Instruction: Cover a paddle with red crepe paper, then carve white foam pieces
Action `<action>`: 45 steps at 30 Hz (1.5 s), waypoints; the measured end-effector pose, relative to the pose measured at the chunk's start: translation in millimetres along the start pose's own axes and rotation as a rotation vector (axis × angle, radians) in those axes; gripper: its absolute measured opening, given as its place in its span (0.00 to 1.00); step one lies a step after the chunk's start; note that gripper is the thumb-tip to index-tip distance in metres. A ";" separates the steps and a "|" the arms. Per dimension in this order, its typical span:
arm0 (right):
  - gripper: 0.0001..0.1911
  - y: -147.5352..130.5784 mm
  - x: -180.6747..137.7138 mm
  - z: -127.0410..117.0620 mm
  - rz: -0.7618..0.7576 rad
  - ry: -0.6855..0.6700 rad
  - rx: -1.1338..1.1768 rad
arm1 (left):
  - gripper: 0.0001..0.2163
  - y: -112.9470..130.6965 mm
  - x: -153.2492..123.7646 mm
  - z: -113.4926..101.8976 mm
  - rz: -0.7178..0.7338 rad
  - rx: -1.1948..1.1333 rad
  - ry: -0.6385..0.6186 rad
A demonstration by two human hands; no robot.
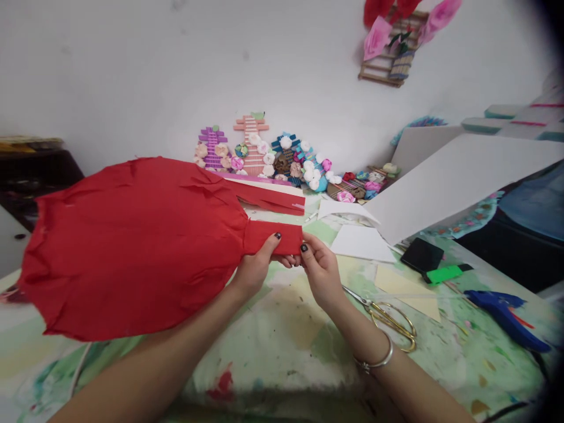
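Observation:
A large rounded piece of red fabric or crepe paper (141, 247), gathered into a flat rectangular red strip at its right end, is held up above the table. My left hand (259, 261) grips that strip from below, thumb on top and fingers underneath. At the strip's right end, my right hand (321, 267) pinches the corner between thumb and fingers. Behind them a second narrow red strip (282, 200) lies beside a white piece. Gold-handled scissors (390, 323) rest on the table, below and right of my right hand.
On the right are a blue glue gun (506, 317), a green highlighter (447, 274), a black phone (422, 254) and pale yellow paper (408, 291). White boards (453, 182) lean behind them. Handmade flower decorations (253, 150) line the wall. A green-stained cloth (264, 346) covers the table.

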State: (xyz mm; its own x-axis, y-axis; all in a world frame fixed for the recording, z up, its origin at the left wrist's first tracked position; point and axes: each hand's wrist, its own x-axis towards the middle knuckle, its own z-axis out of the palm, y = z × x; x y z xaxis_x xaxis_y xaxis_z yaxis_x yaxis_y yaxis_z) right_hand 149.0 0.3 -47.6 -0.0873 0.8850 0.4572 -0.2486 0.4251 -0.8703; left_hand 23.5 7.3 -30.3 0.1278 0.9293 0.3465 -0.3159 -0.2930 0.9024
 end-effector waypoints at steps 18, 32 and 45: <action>0.05 -21.2 10.2 -27.4 -0.193 0.441 -0.255 | 0.15 21.0 18.5 -24.6 -0.240 -0.217 -0.058; 0.02 -89.2 -77.9 -123.0 0.542 -0.172 -1.635 | 0.13 22.3 10.3 -21.2 -0.497 -0.334 -0.116; 0.08 -81.2 -79.7 -138.0 0.485 -0.376 -1.405 | 0.16 32.6 0.3 -18.1 -0.632 -0.208 -0.405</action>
State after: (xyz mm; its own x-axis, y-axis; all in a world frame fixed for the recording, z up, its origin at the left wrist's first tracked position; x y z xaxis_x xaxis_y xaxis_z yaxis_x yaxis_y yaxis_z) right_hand 309.3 -78.7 -38.6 -0.1734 0.9814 -0.0826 0.9404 0.1400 -0.3099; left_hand -3.8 2.1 -5.5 0.6635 0.7392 -0.1152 -0.2333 0.3507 0.9070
